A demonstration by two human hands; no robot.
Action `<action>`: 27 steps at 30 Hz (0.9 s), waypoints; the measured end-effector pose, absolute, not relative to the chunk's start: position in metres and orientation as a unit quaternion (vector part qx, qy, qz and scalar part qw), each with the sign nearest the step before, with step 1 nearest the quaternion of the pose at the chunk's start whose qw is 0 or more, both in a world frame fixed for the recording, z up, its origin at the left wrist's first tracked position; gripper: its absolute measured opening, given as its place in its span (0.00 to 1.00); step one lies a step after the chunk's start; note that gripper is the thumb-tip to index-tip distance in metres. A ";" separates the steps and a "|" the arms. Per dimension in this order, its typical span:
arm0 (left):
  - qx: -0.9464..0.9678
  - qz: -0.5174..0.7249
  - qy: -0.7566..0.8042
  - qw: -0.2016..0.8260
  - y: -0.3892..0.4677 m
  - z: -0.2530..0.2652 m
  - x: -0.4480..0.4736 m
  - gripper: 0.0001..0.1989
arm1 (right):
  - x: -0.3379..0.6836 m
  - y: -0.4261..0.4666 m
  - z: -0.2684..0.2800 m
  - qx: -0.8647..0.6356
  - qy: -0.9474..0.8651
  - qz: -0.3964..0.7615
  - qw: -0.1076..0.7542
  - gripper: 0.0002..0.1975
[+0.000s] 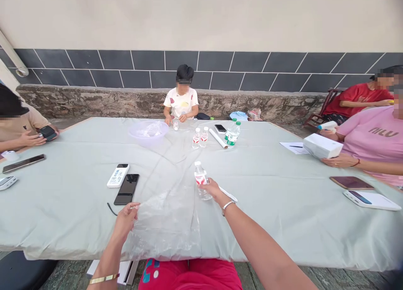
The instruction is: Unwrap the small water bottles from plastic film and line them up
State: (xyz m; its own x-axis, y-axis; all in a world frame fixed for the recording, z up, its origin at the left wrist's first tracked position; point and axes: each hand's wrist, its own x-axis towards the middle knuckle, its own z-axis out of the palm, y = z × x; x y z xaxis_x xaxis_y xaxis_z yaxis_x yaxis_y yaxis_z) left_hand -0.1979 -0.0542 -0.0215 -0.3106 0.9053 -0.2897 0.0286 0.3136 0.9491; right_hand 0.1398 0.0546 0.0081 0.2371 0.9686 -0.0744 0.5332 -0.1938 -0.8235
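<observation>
Between the finger and thumb of my left hand [126, 219] is the edge of a clear plastic bag [166, 222], which lies flat on the cloth-covered table [277, 222] in front of me. My right hand [214, 189] is wrapped round a small clear bottle [200, 178] with a white cap and a red and white label. The bottle stands nearly upright just beyond the bag. Behind my right fingers a thin white object [228, 194] lies partly hidden. Close to my left hand are a black phone [126, 190] and a white power bank [118, 175].
Farther off stand two small bottles [196, 139], a paper roll [218, 138], two green-capped bottles [232, 135] and a purple basin [148, 130]. A person [181, 101] sits opposite. Another person at right holds a white box [323, 147]; one at left holds a dark device [48, 133].
</observation>
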 end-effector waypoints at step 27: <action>0.405 0.497 0.542 0.544 -0.057 0.048 -0.152 0.21 | 0.047 -0.039 0.011 -0.461 -0.842 0.275 0.058 0.62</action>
